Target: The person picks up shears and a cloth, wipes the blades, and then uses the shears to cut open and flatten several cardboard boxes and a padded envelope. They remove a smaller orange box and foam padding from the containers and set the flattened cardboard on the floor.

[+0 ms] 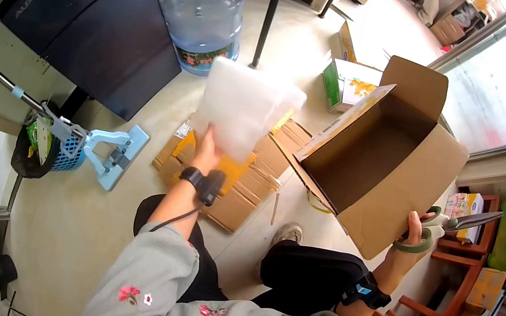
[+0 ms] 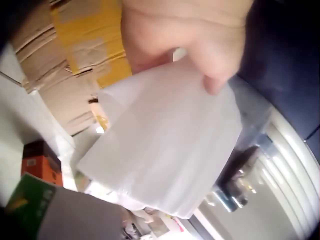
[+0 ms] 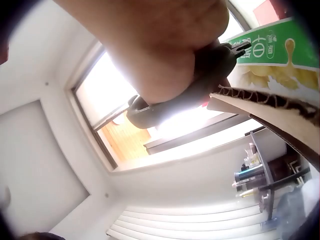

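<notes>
My left hand (image 1: 207, 150) pinches a stack of white foam sheets (image 1: 235, 104) by its lower edge, above flattened cardboard (image 1: 238, 203) with yellow tape. In the left wrist view the thumb and fingers of the left hand (image 2: 185, 40) hold the white sheets (image 2: 165, 140). On the right, my right hand (image 1: 413, 237) grips green-handled scissors (image 1: 425, 237) together with the flap edge of an open cardboard box (image 1: 389, 189), whose visible inside holds nothing. The right wrist view shows the right hand (image 3: 165, 55) around the dark scissor handle (image 3: 175, 102), beside the box's corrugated edge (image 3: 265, 102).
A large water bottle (image 1: 202, 14) and a dark cabinet (image 1: 95, 15) stand beyond the left hand. Behind the open box lies a green and white carton (image 1: 347, 83). A blue stand (image 1: 114, 157) is at the left, wooden chairs (image 1: 471, 264) at the right.
</notes>
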`<control>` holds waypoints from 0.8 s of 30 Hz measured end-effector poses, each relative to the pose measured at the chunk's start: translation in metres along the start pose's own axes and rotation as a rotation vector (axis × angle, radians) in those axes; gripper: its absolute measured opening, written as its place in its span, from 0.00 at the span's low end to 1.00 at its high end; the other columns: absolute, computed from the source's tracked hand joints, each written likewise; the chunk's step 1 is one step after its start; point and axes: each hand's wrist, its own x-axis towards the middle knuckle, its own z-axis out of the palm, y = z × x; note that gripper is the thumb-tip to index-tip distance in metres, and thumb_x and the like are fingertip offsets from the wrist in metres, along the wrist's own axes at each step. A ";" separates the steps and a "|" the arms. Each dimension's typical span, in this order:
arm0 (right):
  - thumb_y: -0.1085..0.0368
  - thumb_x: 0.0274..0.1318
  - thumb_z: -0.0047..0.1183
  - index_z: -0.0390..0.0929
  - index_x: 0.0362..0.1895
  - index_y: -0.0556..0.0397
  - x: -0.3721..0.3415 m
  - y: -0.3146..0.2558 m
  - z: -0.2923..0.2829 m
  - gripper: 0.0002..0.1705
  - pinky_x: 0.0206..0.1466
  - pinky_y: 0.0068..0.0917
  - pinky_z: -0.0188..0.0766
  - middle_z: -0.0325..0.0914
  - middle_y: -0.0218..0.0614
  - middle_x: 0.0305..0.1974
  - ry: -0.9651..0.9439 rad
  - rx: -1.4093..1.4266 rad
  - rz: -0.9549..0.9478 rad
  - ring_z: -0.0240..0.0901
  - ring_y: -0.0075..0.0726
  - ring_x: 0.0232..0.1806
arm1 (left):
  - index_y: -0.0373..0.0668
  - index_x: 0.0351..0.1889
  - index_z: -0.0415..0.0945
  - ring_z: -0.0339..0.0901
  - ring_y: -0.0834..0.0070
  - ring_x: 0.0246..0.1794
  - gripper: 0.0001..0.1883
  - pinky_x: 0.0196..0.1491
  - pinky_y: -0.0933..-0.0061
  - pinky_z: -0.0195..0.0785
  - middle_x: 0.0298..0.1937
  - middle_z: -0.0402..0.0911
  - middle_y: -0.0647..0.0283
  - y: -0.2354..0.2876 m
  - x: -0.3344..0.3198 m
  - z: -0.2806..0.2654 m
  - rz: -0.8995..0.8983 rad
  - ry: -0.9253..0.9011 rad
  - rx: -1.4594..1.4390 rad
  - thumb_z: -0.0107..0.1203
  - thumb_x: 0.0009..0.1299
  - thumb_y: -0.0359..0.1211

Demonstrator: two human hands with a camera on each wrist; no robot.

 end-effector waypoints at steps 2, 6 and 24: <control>0.73 0.47 0.57 0.69 0.40 0.54 0.001 0.007 -0.013 0.15 0.49 0.22 0.67 0.69 0.31 0.39 -0.025 0.023 0.039 0.69 0.26 0.41 | 0.42 0.57 0.62 0.74 0.68 0.44 0.21 0.37 0.65 0.72 0.50 0.73 0.60 -0.032 0.003 -0.049 -0.047 0.250 0.226 0.50 0.70 0.38; 0.72 0.47 0.57 0.69 0.42 0.55 0.002 0.011 -0.017 0.16 0.51 0.21 0.66 0.70 0.33 0.39 -0.016 0.096 0.153 0.69 0.25 0.41 | 0.35 0.47 0.67 0.74 0.70 0.34 0.15 0.34 0.70 0.71 0.39 0.75 0.59 -0.025 -0.044 -0.067 -0.054 0.528 0.469 0.47 0.69 0.35; 0.73 0.49 0.57 0.71 0.44 0.56 0.013 0.024 0.001 0.16 0.53 0.21 0.67 0.71 0.32 0.43 -0.051 0.063 0.139 0.70 0.24 0.45 | 0.41 0.29 0.82 0.79 0.54 0.34 0.09 0.40 0.61 0.71 0.30 0.81 0.50 0.219 -0.250 -0.054 0.116 0.210 2.171 0.50 0.57 0.30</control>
